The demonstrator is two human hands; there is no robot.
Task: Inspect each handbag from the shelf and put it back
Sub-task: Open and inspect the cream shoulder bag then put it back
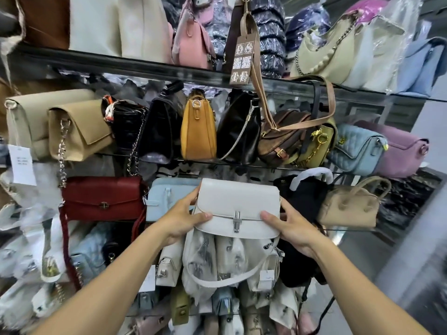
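Both hands on it now: the white handbag (pixel 238 204) is up in front of the lower shelf row, front flap facing the camera, level and upright. The left hand (pixel 180 220) takes the bag's left edge, thumb laid flat across the front of the flap, fingers tucked round behind; that grip is closed on the bag. Over on the other side the right hand (pixel 294 228) mirrors it, thumb on the flap's right end, fingers out of sight behind, grip holding the same bag. Dead centre between the two thumbs sits the silver clasp (pixel 237 221), straddling the flap's lower edge. The white strap (pixel 225 280) hangs down from the bag in a loose loop, across the plastic-wrapped pale bags (pixel 205 257) stacked beneath. Whether the bag's base touches anything, I cannot tell. Just behind it on the left is a light blue bag (pixel 167 199), and further left a dark red bag (pixel 104 198) with a round clasp. To the right a black bag (pixel 307 201), then a small beige bag (pixel 349 209) with two handles. One shelf up, a mustard bag (pixel 198 134) stands on end among black ones, under the glass shelf (pixel 145 66)
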